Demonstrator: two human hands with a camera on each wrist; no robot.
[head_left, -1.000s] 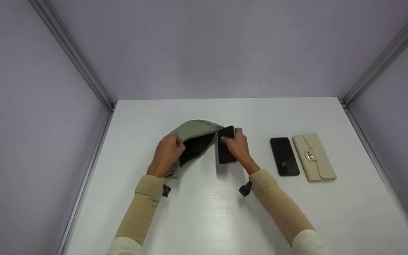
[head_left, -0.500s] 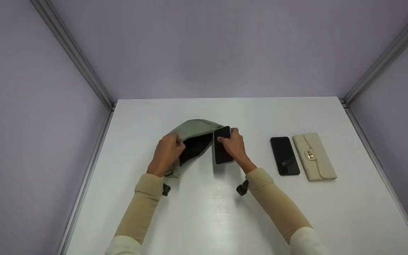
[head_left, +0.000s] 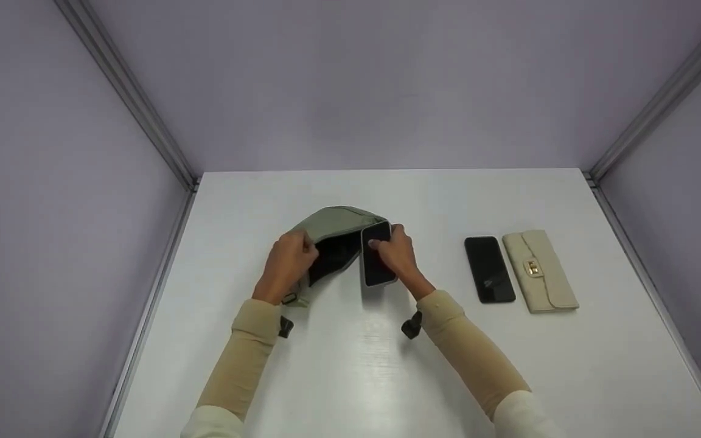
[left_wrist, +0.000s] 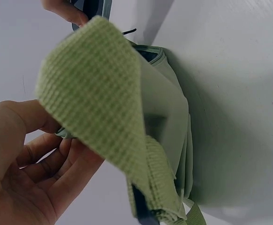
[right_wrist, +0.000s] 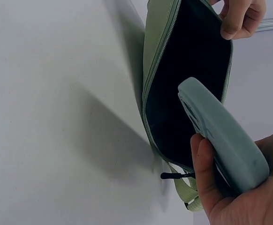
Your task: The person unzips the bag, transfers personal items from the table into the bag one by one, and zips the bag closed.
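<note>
On a white table (head_left: 350, 377) walled by grey panels, the left hand (head_left: 286, 261) pinches the green bag (head_left: 333, 222) open at its rim. The right hand (head_left: 398, 255) grips a phone (head_left: 376, 258) at the bag's mouth, its corner just inside. Beyond that grip lie a black phone (head_left: 489, 269) and a wallet (head_left: 539, 271).

no readable txt, labels, brands or nos. on anything

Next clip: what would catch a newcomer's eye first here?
Mid-table, the left hand holds open a green pouch with a dark lining, while the right hand grips a phone in a pale case at its mouth. To the right, a black phone lies beside a cream wallet.
</note>
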